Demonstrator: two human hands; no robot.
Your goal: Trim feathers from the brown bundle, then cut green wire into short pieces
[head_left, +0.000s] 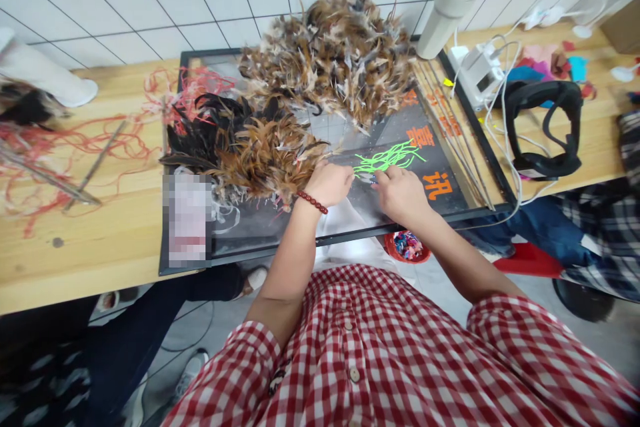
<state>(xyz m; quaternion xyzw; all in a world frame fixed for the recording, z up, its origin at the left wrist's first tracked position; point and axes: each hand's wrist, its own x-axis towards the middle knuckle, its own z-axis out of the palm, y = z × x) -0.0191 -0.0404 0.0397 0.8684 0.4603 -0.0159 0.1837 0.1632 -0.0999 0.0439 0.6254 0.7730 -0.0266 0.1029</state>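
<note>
My left hand (331,184), with a dark red bead bracelet (313,202) at its wrist, is closed beside the front pile of brown feathers (273,150). Whatever its fingers hold is hidden. Just to the right, my right hand (401,195) has its fingers pinched together at the near edge of a bundle of bright green strings (387,160). I cannot make out what lies in that pinch. The strings rest on a dark, black-framed board (270,230) with orange characters. Black feathers (200,130) adjoin the brown ones on the left.
A larger feather heap (340,53) lies behind, against the tiled wall. Thin rods (457,140) and a white bottle (447,13) are at the right, near a power strip (477,73) and black headset (543,127). Red strings (115,140) spread leftward. People sit on both sides.
</note>
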